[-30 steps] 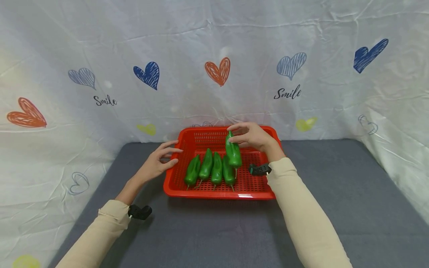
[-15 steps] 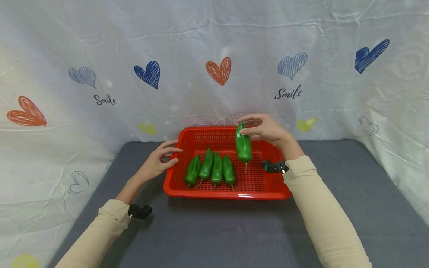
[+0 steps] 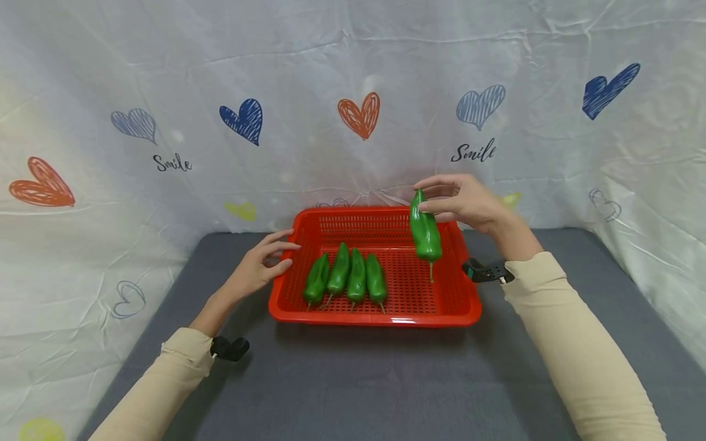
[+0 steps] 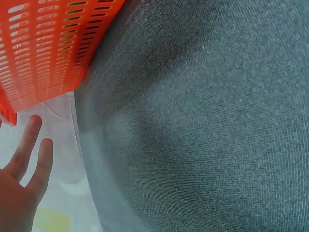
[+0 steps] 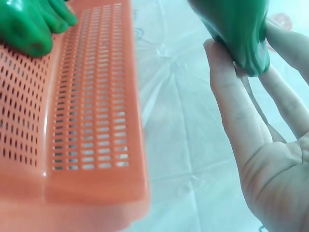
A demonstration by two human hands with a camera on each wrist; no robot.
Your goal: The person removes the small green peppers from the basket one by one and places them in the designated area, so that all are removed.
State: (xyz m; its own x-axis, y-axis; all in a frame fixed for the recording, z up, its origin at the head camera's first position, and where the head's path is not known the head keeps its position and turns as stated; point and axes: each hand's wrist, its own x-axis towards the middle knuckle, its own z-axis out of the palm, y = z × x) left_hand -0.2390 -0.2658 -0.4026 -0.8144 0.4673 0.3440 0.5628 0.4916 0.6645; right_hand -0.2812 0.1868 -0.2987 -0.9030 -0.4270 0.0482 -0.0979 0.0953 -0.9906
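Note:
My right hand [image 3: 471, 202] pinches a green pepper [image 3: 425, 236] near its tapered tip, stem hanging down, raised over the right part of a red plastic basket [image 3: 380, 320]. In the right wrist view the thumb and fingers close around the tip of this pepper [image 5: 236, 26]. Several other green peppers [image 3: 356, 278] lie side by side in the left half of the basket, their stems toward the front. At the basket's left rim rests my left hand [image 3: 256, 266], fingers spread. The left wrist view shows two straight fingers [image 4: 42, 166] of it beside the slotted wall.
The basket stands on a dark grey cloth-covered table [image 3: 353, 386]. Behind and to the sides hangs a white sheet [image 3: 298, 73] printed with hearts and "Smile". A black strap with a small device sits on each wrist [image 3: 488, 271].
My right hand has lifted the pepper up and moved it to the right, away from the row of peppers. The left hand and the basket have stayed in place.

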